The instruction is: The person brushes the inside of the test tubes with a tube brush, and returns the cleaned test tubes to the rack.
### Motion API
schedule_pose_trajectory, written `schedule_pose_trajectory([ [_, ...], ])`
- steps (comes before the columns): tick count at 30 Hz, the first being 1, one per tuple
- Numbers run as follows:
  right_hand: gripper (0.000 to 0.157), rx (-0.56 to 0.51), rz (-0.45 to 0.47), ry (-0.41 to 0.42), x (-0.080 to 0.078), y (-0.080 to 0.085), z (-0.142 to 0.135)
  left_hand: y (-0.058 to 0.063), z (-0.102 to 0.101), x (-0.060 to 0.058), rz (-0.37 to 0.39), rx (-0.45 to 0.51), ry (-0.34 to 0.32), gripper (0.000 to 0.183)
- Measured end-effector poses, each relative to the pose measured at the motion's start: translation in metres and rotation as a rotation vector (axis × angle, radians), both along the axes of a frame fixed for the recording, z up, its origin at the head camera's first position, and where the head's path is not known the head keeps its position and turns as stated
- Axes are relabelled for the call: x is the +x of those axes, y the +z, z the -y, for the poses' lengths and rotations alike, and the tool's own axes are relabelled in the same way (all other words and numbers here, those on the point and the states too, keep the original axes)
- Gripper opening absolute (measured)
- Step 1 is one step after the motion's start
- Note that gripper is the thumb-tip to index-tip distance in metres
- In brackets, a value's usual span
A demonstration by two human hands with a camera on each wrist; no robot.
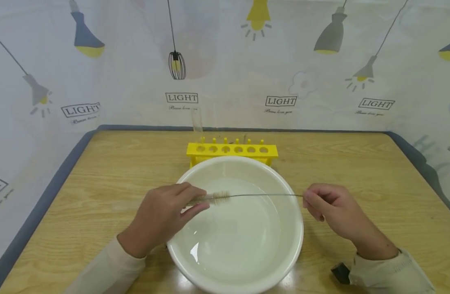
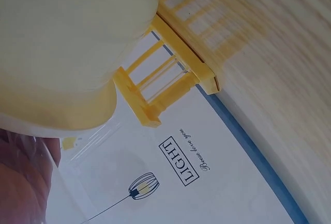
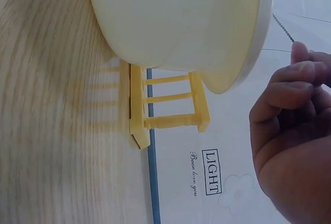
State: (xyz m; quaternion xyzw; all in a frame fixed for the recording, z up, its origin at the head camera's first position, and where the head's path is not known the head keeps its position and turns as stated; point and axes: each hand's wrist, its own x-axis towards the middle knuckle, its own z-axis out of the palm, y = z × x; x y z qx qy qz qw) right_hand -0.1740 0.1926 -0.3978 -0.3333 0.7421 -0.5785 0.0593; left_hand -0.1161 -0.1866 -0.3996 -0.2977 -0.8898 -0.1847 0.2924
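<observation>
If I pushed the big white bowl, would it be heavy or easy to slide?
The bowl would probably feel heavy, since there seems to be water in it. That water might slosh if shoved quickly. Pushed towards the wall, it would likely bump the yellow rack just behind.

Desk: 1. Rack, near the desk's far edge: 1, with 6 holes and 6 pegs. Basin, just in front of the rack: 1. Clear tubes: 2, comprising 1 in the rack and 1 in the left hand. Brush: 1. Hands: 2, including the right hand. Backdrop, beyond the desk's far edge: 7 printed lamps; 6 "LIGHT" labels, 2 cut off at the sides.
</observation>
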Motion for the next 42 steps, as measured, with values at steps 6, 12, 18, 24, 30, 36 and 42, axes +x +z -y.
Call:
schedule_pose_trajectory([
  [6,0.023,0.065,0.006,-0.051,0.002,0.004,-0.001,0.000,0.000,0.000,-0.002,0.003,-0.001,0.024],
  [12,0.023,0.091,-0.049,-0.109,0.004,0.004,0.000,0.000,0.001,0.000,0.004,-0.001,-0.015,0.025],
  [18,0.030,0.020,-0.043,-0.078,0.000,0.003,0.001,0.000,0.000,0.001,0.015,0.006,-0.015,0.025],
  [24,0.036,-0.017,0.095,0.010,-0.006,0.005,-0.004,0.002,-0.001,0.001,0.019,0.012,-0.003,0.024],
  [30,0.029,0.017,0.114,0.066,-0.008,0.007,-0.010,0.001,-0.001,0.001,-0.005,0.019,-0.005,0.024],
  [36,0.021,0.065,0.026,-0.034,-0.003,0.009,-0.007,0.002,0.001,0.001,0.023,0.009,-0.010,0.026],
  [42,0.025,0.136,-0.144,-0.132,0.002,0.009,-0.001,0.002,0.002,0.000,0.022,-0.003,-0.017,0.026],
])
